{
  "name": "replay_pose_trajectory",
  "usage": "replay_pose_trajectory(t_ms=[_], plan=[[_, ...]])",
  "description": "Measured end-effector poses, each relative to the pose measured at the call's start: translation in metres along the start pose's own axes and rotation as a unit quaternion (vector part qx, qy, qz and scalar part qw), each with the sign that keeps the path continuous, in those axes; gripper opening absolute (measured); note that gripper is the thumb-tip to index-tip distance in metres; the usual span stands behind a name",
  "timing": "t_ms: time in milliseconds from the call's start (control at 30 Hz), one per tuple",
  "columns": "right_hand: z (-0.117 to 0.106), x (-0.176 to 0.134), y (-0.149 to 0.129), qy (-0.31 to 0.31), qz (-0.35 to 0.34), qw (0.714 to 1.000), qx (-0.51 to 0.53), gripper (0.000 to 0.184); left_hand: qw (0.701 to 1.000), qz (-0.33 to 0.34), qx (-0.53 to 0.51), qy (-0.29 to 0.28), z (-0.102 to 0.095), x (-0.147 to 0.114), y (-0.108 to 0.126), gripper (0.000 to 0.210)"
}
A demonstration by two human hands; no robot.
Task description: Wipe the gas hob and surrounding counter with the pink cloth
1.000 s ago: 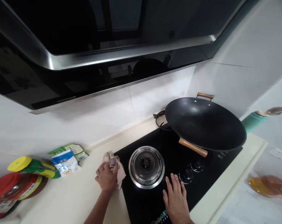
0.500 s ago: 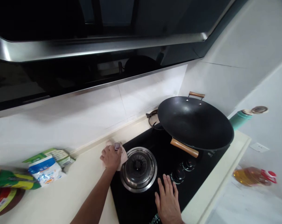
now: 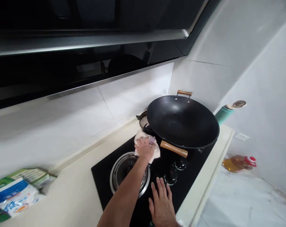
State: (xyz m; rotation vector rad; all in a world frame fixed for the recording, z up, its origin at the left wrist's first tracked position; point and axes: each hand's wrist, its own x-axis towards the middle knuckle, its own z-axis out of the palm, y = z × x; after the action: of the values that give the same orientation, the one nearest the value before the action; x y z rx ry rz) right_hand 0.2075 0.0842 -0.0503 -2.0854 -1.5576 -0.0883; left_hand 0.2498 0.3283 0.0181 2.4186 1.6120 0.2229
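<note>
My left hand is closed over a pale pink cloth and presses it on the black glass stovetop, between the left burner and the wok. The left forearm crosses over the round steel burner and hides part of it. My right hand lies flat with its fingers stretched out at the front of the stovetop, just below the control knobs. A large black wok with wooden handles sits tilted over the right burner.
A range hood hangs low above the stove. On the counter at left lie a white and blue packet and a green packet. A teal bottle stands behind the wok. An oil jug is at lower right.
My left hand has moved the cloth from the counter edge left of the burner to the right, onto the stovetop near the wok. The right hand stays flat. The view has turned slightly right.
</note>
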Motion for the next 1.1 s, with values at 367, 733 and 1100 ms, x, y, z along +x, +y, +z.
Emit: replay_pose_trajectory(t_ms=[367, 733, 1100], plan=[[-0.029, -0.011, 0.007, 0.064, 0.017, 0.984, 0.165, 0.018, 0.987, 0.153, -0.040, -0.039, -0.005, -0.098, 0.007, 0.046], [-0.059, -0.016, 0.013, 0.107, 0.073, 0.954, 0.269, 0.027, 0.976, 0.200, -0.071, -0.051, -0.005, -0.229, -0.043, 0.047], [-0.062, -0.042, -0.069, -0.091, -0.030, 0.993, 0.071, 0.047, 0.975, 0.202, -0.087, -0.025, -0.023, -0.320, -0.135, 0.061]])
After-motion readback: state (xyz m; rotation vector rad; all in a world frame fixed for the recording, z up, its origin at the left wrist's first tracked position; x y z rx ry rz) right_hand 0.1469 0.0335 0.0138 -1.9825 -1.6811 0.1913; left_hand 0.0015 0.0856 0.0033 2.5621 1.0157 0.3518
